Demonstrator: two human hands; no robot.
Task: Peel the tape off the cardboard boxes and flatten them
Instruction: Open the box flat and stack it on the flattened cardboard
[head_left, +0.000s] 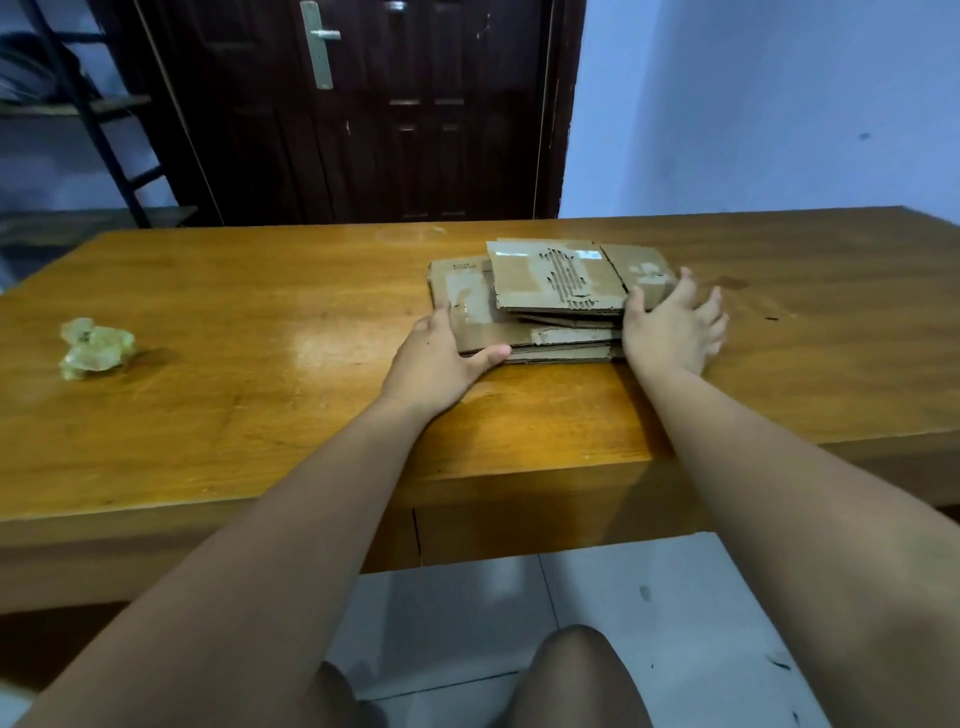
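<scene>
A stack of flattened cardboard boxes (550, 291) lies on the wooden table (260, 395), right of centre. The top sheet has torn paper showing its ribs. My left hand (441, 358) rests against the stack's near left corner, thumb along the front edge and fingers along the left side. My right hand (670, 327) presses against the stack's right side with fingers spread and fairly straight. A crumpled ball of clear peeled tape (93, 348) sits on the table far to the left, away from both hands.
A dark wooden door (363, 109) and a blue wall stand behind the table. A black metal rack (88, 119) is at the far left. The table's near edge runs in front of my knees over a tiled floor.
</scene>
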